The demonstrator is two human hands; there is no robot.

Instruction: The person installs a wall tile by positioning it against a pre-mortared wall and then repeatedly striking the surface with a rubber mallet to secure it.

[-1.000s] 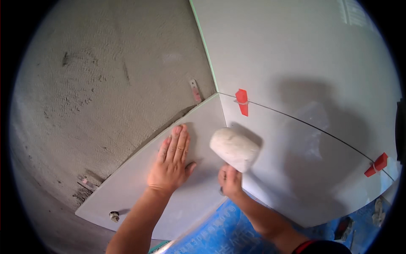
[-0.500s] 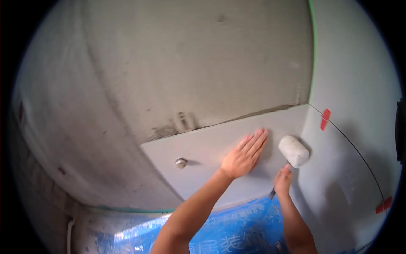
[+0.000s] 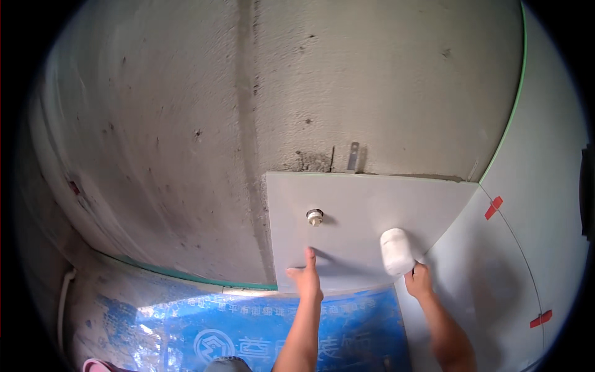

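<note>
Grey tile (image 3: 396,201) sits low on the cement wall (image 3: 155,142), white mallet (image 3: 396,251) before its right half; right hand (image 3: 419,281) grips it below the head, fingers wrapped, probably for control. Left hand (image 3: 307,280), thumb spread from fingers, is below the pipe fitting (image 3: 315,217), perhaps steadying, contact unclear. Versus earlier, left hand's off mid-tile, mallet further from the corner (image 3: 480,183).

The mallet (image 3: 396,251) has an off-white head; the wall tile (image 3: 365,198) behind it is plain pale grey. The far cement wall (image 3: 167,124) is mottled grey-brown, with dark specks and a darker vertical band. Two wedges (image 3: 493,208) on the right are red against a pale grey tiled wall (image 3: 558,167) crossed by a thin dark line. The near floor sheet (image 3: 389,319) is blue with whitish print, the left pipe (image 3: 63,304) white.
</note>
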